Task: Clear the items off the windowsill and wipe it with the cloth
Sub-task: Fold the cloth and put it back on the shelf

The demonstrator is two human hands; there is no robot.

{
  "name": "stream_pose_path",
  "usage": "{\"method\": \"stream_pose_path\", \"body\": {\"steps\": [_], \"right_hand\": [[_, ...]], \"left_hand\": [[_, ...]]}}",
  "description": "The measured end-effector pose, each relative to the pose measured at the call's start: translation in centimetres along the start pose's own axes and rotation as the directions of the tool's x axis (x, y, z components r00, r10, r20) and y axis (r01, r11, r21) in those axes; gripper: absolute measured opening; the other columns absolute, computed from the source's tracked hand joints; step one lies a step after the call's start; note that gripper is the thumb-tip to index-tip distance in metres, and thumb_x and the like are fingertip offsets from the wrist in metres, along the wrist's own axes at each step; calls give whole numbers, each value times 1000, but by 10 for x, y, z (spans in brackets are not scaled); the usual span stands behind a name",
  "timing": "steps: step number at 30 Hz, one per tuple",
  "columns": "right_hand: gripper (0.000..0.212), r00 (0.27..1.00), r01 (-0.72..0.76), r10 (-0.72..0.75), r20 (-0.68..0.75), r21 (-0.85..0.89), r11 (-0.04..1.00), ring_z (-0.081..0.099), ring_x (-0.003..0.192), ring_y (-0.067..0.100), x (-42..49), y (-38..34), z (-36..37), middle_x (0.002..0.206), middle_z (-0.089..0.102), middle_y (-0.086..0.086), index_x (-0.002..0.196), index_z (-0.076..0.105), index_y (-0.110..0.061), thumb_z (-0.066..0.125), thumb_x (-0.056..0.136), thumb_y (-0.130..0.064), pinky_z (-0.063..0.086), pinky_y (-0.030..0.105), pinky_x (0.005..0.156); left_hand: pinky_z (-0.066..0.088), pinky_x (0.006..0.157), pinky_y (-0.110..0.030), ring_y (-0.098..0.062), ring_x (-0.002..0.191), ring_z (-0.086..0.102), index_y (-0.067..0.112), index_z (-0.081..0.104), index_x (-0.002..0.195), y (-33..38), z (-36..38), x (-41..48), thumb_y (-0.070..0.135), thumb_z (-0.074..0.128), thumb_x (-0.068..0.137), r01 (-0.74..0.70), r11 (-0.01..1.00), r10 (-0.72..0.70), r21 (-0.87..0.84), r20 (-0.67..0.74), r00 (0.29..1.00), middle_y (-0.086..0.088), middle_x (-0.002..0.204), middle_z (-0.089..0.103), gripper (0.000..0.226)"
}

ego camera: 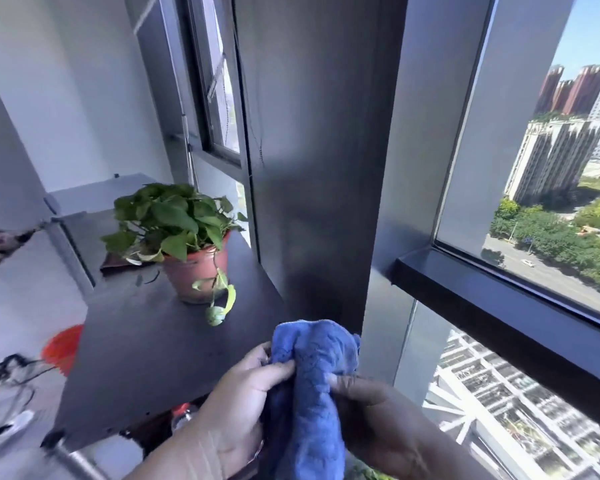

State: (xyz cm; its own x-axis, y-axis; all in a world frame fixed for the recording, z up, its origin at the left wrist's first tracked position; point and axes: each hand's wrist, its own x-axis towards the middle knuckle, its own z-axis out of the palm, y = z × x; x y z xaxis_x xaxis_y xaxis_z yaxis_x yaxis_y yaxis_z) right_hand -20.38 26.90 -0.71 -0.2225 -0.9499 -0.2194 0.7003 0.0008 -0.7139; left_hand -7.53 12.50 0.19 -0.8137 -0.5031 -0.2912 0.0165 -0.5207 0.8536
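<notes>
A crumpled blue cloth [312, 382] hangs between both of my hands at the bottom middle. My left hand [236, 403] pinches its left side with thumb and fingers. My right hand [374, 417] grips its right side from below. The dark windowsill [492, 306] runs along the right under a large pane, and nothing lies on the stretch in view. Both hands are below and left of the sill, apart from it.
A potted green plant [187, 244] in a terracotta pot stands on a dark table [146, 348] to the left, beside a wide dark window pillar [312, 161]. An orange object [63, 348] and black cables [4, 379] lie on the floor at lower left.
</notes>
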Motion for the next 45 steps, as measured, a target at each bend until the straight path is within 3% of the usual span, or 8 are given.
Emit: {"method": "stream_pose_path", "body": {"steps": [6,17,21,25,29,34,42,45], "right_hand": [[57,987,4,-23,-158,-120,993,67,118,49,42,24,22,130,66,35,127,67,8,82,74,-5,58,52,93],[47,963,126,-194,-186,-324,938,73,111,43,89,-18,36,121,74,25,126,64,-6,83,84,-12,61,50,87],[60,884,60,-386,-264,-755,653,75,106,21,130,-26,41,119,76,-2,137,60,-24,85,83,-22,59,40,95],[82,837,-154,-462,-293,-936,315,67,91,14,165,-21,42,118,60,-4,158,34,-37,79,90,-28,49,16,64],[84,821,-209,-528,-220,-975,80,65,113,27,180,-11,41,128,66,4,162,25,-35,72,94,-24,48,31,86],[64,800,-279,-595,-77,-925,-256,50,125,30,177,-6,45,139,48,3,155,42,-34,64,95,-34,43,41,107],[56,840,-238,-536,-86,-946,-222,46,134,26,180,14,46,153,50,-4,152,50,-32,50,97,-43,36,37,113],[59,858,-267,-501,-115,-933,-243,43,135,26,180,21,45,155,46,-4,154,47,-33,47,97,-46,34,38,115]], "left_hand": [[65,78,-45,-42,101,76,2,69,126,19,-66,-19,5,67,88,-25,993,14,-115,-96,995,-39,128,68,38],[60,84,-38,-7,87,81,57,66,109,38,-102,-12,42,79,79,-203,892,359,404,-362,860,15,96,82,36],[45,69,-20,-4,82,69,32,50,144,48,-111,20,15,74,98,-185,849,427,495,-435,793,7,94,72,55],[40,56,-27,-15,65,59,21,35,159,47,-121,43,11,70,100,-79,843,389,532,-501,773,-5,102,71,69],[48,59,-33,-24,67,66,23,33,158,45,-132,55,16,72,98,1,751,417,660,-476,774,2,90,69,72],[46,80,-28,-16,96,59,20,49,153,64,-150,62,31,75,87,65,643,423,763,-425,800,-9,147,55,72],[43,98,-34,-28,129,59,11,41,160,121,-169,116,26,85,84,-71,717,470,694,-406,783,-12,156,55,88],[42,92,-27,-11,101,62,14,46,151,121,-163,133,20,95,78,-128,758,454,639,-377,807,8,126,62,88]]}}
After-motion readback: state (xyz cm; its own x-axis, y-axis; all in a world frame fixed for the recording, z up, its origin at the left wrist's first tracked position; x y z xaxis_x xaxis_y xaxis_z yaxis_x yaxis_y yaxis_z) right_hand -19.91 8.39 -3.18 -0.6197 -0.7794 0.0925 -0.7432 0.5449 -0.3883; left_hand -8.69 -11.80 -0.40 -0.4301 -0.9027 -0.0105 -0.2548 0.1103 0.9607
